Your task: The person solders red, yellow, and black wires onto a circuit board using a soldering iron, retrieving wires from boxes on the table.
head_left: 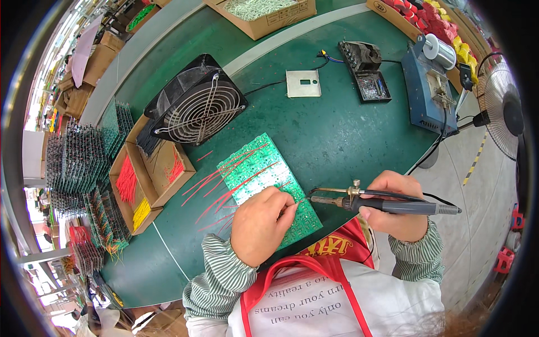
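We see a green circuit-board panel (255,178) at the table's (348,123) near edge, with red wires (225,196) lying across it and sticking out past its left side. Our left hand (261,224) rests on the panel, fingers bunched; we cannot tell whether they pinch a wire. Our right hand (397,223), beyond the panel's right side, grips a soldering iron (404,207) pointing back at it. Dark lettering crosses our white apron (337,303), yellow characters mark red material (359,238) beside the table's near edge, and small print shows on a far cardboard box (275,21).
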Demonstrator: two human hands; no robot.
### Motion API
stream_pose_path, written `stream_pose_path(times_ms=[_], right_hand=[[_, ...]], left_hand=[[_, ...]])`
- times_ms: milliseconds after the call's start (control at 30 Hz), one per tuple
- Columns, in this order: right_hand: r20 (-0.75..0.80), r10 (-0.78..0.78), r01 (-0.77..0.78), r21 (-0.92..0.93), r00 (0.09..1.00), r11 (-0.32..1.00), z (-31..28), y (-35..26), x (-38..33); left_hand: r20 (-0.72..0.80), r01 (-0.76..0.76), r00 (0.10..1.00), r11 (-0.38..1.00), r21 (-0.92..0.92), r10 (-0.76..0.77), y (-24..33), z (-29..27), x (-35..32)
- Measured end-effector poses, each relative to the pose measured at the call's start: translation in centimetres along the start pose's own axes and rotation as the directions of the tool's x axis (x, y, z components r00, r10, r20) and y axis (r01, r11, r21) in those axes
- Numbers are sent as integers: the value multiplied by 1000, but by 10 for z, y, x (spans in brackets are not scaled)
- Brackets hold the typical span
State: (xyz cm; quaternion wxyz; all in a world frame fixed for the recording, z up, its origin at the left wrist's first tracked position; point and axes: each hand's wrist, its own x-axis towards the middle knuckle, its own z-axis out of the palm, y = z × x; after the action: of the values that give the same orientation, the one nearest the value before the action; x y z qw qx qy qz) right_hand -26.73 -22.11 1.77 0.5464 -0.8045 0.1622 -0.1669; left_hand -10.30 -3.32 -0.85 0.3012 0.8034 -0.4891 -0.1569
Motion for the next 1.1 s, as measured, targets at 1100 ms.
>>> stream_pose_path(times_ms=[1100], right_hand=[[-100, 110, -106, 42, 989, 993, 20, -6, 26]], left_hand=[[-462, 564, 824, 552, 614, -328, -299, -183, -53]])
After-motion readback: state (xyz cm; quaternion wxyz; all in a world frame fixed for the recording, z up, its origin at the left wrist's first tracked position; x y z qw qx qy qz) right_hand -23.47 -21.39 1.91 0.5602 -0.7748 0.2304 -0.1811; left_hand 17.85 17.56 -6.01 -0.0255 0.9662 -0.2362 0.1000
